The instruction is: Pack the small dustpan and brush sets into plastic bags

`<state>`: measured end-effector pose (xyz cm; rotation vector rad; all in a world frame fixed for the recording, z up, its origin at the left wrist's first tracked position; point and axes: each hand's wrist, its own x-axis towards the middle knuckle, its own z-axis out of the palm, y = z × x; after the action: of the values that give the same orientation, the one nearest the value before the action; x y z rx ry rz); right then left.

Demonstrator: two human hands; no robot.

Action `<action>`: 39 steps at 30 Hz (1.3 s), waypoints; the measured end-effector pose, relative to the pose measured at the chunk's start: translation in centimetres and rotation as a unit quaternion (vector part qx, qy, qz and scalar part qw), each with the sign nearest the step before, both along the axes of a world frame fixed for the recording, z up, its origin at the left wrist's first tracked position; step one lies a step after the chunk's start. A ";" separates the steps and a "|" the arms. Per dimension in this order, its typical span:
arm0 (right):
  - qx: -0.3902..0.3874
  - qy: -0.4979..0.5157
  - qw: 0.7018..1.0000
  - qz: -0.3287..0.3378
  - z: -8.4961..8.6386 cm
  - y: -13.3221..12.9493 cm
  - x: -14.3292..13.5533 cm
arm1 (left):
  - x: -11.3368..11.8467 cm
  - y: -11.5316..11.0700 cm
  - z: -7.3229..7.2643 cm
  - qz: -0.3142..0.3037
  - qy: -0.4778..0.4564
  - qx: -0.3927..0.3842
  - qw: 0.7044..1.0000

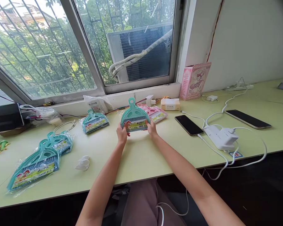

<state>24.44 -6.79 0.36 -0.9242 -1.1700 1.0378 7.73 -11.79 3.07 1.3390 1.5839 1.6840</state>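
Note:
A teal dustpan and brush set (133,113) with a printed label is held upright over the table's middle. My left hand (122,133) grips its lower left edge, and my right hand (152,128) grips the lower right edge. Just behind it lies a pink set (155,113). To the left, another teal set (94,122) rests near the sill. Further left are more teal sets in clear plastic, one large (35,166) at the front and a smaller one (61,144) behind it.
The pale green table (141,163) also bears a crumpled tissue (82,163), a phone (189,125), a second phone (248,119), a white power strip (220,138) with loose cables, a tissue pack (170,104) and a pink box (194,81). A dark screen (6,116) stands far left.

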 end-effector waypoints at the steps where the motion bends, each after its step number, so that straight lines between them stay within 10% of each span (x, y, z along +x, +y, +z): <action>1: -0.009 0.010 1.000 -0.002 0.1 -0.1 0.0 | 0.1 0.0 0.1 0.008 -0.001 0.002 1.000; 11: -0.074 0.020 0.996 -0.052 1.4 -1.4 0.3 | -0.9 0.6 0.0 -0.143 -0.094 -0.073 0.983; 25: -0.117 0.064 0.991 0.015 2.6 -1.9 1.1 | -0.3 0.7 -0.2 -0.119 -0.161 -0.088 0.976; 33: -0.075 -0.012 0.960 0.269 2.2 -3.6 -0.7 | -1.7 1.3 -0.9 -0.070 -0.296 -0.107 0.947; 39: -0.083 -0.082 0.976 0.184 0.9 -3.7 -2.8 | -0.6 1.3 -1.4 -0.118 -0.229 -0.145 0.955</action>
<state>21.62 -10.45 1.26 -0.9576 -1.4451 1.3954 7.11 -10.47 1.64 0.8699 1.2793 1.4189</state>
